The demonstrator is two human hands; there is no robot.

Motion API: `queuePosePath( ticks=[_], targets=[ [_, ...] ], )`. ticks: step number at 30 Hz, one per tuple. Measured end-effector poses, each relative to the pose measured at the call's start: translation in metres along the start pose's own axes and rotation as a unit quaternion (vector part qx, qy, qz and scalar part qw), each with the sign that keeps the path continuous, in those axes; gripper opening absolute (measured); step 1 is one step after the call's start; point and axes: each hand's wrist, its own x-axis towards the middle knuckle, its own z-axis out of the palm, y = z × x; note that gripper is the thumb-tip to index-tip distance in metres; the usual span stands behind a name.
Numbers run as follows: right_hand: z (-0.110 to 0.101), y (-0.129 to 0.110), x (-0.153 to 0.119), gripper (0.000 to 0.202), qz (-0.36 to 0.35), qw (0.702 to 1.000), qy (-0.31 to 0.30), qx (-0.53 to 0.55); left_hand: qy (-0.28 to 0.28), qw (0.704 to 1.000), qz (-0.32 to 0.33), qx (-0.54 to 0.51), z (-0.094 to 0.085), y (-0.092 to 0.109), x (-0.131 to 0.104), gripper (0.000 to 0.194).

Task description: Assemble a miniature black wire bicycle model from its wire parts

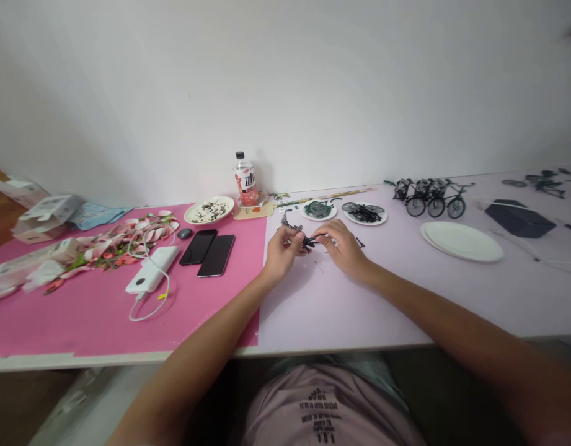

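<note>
My left hand (284,251) is closed on a small dark model part (307,242), held just above the pale tabletop. A grey piece (285,220) sticks up beyond its fingers. From the other side my right hand (343,246) pinches the same dark part's right end; its fine details are too small to tell. Behind the hands lie a small white plate with green parts (318,209) and another with black parts and wheels (366,214). A small black piece (360,242) rests just right of my right hand.
Small model bicycles (436,199) stand at the right, behind white plates (466,241) and a dark block (520,218). To the left are a bottle (246,181), a bowl (209,211), phones (216,255), a white power bank (152,270) and pink petals (113,244).
</note>
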Motion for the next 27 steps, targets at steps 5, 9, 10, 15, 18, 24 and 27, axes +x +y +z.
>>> queuePosePath(
  ticks=[5, 9, 10, 15, 18, 24, 27],
  targets=[
    [0.0, 0.003, 0.001, 0.035, -0.026, 0.999, -0.009, -0.018, -0.019, 1.0, -0.002, 0.006, 0.002, 0.0, -0.003, 0.057],
    [0.0, 0.002, 0.0, 0.034, -0.032, 0.999, 0.001, -0.03, -0.024, 1.0, -0.008, 0.003, 0.002, 0.002, -0.004, 0.057],
    [-0.001, 0.001, 0.0, 0.033, -0.03, 0.999, 0.003, -0.033, -0.023, 1.0, -0.008, 0.001, 0.002, 0.002, -0.003, 0.058],
    [-0.003, -0.006, 0.0, 0.029, -0.001, 0.999, 0.017, -0.049, -0.028, 1.0, -0.006, -0.012, 0.0, 0.0, -0.001, 0.059],
    [-0.002, -0.009, -0.001, 0.027, -0.004, 0.997, 0.038, -0.063, -0.038, 0.999, -0.006, -0.023, 0.0, -0.001, -0.001, 0.059],
    [0.0, -0.014, -0.001, 0.024, -0.025, 0.994, 0.054, -0.089, -0.059, 0.997, 0.005, -0.04, 0.0, -0.002, 0.0, 0.059],
    [0.001, -0.014, -0.001, 0.023, -0.035, 0.993, 0.062, -0.096, -0.065, 0.997, 0.006, -0.048, 0.0, -0.003, -0.001, 0.059]
  ],
)
